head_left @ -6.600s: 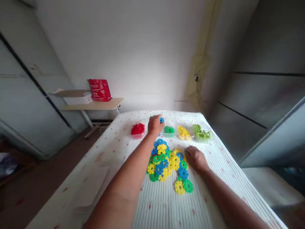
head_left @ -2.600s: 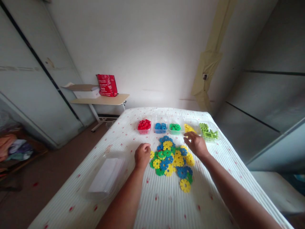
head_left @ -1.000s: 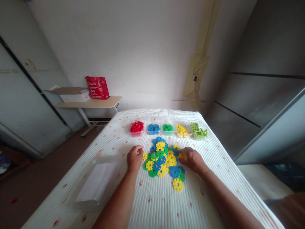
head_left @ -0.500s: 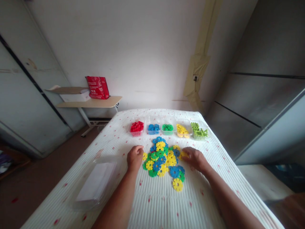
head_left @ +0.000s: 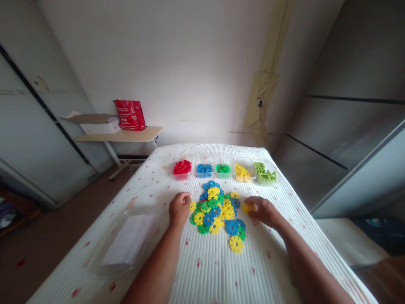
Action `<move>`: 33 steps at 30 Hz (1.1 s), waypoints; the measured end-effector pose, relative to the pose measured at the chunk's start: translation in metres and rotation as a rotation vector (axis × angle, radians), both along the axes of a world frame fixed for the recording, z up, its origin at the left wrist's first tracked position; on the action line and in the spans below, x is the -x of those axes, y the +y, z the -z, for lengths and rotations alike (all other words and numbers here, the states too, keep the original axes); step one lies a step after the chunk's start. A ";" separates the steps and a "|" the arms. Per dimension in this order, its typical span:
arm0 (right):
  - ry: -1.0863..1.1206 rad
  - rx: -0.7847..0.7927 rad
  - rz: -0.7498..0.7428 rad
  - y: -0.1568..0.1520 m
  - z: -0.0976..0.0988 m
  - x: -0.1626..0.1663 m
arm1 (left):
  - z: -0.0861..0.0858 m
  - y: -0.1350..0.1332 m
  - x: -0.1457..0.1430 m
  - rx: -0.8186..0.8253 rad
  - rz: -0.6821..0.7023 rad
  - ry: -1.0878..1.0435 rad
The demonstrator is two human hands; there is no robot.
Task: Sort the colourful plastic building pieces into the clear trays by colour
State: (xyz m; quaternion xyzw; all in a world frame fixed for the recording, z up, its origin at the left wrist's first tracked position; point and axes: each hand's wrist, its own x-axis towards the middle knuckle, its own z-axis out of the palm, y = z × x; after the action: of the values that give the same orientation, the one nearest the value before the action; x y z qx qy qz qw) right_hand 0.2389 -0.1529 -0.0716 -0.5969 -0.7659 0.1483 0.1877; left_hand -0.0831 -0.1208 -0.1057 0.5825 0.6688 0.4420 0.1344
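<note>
A pile of flat snowflake discs (head_left: 218, 210) in yellow, blue and green lies on the white spotted cover. My right hand (head_left: 263, 210) is at the pile's right edge, fingers pinched on a yellow disc (head_left: 247, 207) pulled slightly away from the heap. My left hand (head_left: 179, 207) rests curled at the pile's left edge, touching a yellow disc; what it holds, if anything, is hidden. Behind the pile stand clear tubs in a row: red pieces (head_left: 182, 168), blue (head_left: 204, 169), green (head_left: 223, 169), yellow (head_left: 242, 172) and light green (head_left: 264, 174).
A clear plastic box with a white sheet inside (head_left: 128, 242) lies at my left on the bed (head_left: 209, 274). A single yellow disc (head_left: 236, 244) sits apart in front of the pile. A side table with a red bag (head_left: 130, 115) stands beyond the bed's left corner.
My right hand came back from the yellow tub to the pile, closed on a yellow disc and drew it slightly right. My left hand has stayed at the pile's left edge.
</note>
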 end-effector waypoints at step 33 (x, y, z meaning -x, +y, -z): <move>-0.240 -0.026 -0.063 -0.011 -0.015 0.018 | 0.001 0.001 0.001 0.010 0.010 0.008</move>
State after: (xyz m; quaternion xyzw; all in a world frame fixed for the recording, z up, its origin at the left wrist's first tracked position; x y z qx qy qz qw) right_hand 0.2208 -0.1634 -0.0565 -0.5833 -0.8032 0.0716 0.0976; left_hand -0.0836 -0.1199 -0.1070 0.5868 0.6687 0.4357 0.1367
